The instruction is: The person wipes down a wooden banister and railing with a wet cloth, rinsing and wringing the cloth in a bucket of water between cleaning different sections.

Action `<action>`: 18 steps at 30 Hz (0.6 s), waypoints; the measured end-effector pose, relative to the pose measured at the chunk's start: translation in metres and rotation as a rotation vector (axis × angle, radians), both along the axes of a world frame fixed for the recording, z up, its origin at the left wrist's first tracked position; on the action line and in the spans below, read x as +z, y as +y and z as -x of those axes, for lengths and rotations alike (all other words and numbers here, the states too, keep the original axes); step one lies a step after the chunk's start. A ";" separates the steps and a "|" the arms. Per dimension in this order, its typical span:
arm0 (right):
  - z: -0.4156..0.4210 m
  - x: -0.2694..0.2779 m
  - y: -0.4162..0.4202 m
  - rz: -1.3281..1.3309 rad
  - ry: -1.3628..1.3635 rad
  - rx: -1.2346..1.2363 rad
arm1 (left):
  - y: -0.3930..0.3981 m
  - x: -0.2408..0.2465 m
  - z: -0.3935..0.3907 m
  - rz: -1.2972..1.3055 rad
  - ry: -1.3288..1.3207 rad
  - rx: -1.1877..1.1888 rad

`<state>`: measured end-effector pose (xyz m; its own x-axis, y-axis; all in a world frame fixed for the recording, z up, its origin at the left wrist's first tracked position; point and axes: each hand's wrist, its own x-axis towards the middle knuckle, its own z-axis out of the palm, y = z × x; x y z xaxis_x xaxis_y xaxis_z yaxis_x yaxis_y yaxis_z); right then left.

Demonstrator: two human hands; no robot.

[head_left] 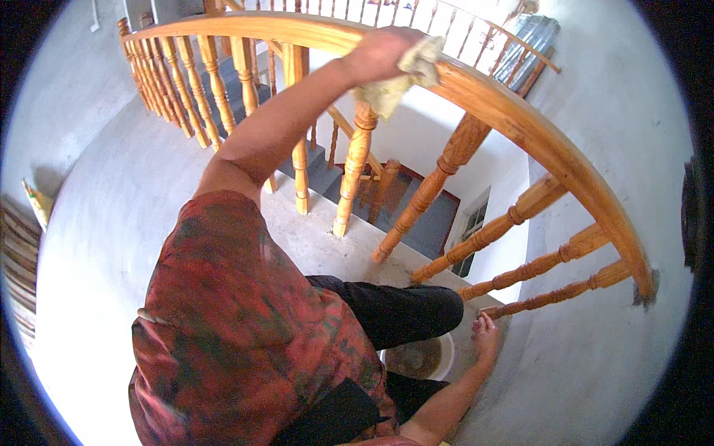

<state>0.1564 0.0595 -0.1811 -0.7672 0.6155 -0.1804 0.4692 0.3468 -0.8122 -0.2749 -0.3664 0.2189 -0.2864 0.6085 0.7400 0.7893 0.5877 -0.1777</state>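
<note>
My left hand [387,53] is on top of the curved wooden handrail [519,122], closed around a pale yellow cloth [427,58]. Part of the cloth hangs over the rail's near side, above a turned wooden baluster [357,161]. Low on the right, my right hand [486,334] is at the foot of the last baluster [558,298], by the wall. Its fingers are bent; whether they grip the wood is not clear. Between my legs stands a white bucket [448,357] with murky brown liquid in it, partly hidden by my knee.
Beyond the balusters, grey stairs [418,223] drop to a lower level. A concrete ledge [290,195] carries the balusters. A plain wall [580,357] rises close on my right. Wrapped, shiny material [527,47] stands at the upper right, past the railing.
</note>
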 end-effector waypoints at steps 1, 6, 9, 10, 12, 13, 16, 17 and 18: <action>0.003 0.002 0.000 -0.016 -0.022 0.024 | -0.024 -0.005 0.021 -0.040 0.096 -0.020; 0.003 0.047 -0.035 0.071 -0.113 0.006 | -0.130 -0.017 0.099 -0.178 0.062 -0.093; 0.018 0.055 -0.045 0.051 -0.114 0.058 | -0.170 -0.015 0.101 -0.167 -0.091 0.079; 0.018 0.059 -0.049 0.034 -0.110 0.064 | -0.166 -0.014 0.102 -0.183 -0.072 0.081; 0.018 0.073 -0.065 0.048 0.005 0.032 | -0.152 -0.009 0.090 -0.136 -0.030 0.166; 0.018 0.079 -0.070 0.049 0.061 0.006 | -0.132 -0.007 0.074 -0.191 -0.065 0.093; 0.023 0.079 -0.068 -0.033 0.050 0.028 | -0.063 -0.005 0.051 -0.083 -0.074 0.107; 0.023 0.080 -0.069 -0.019 0.041 0.043 | -0.038 -0.004 0.035 -0.044 -0.042 0.096; 0.023 0.083 -0.070 -0.007 0.033 0.055 | -0.011 0.004 0.010 0.047 -0.080 0.182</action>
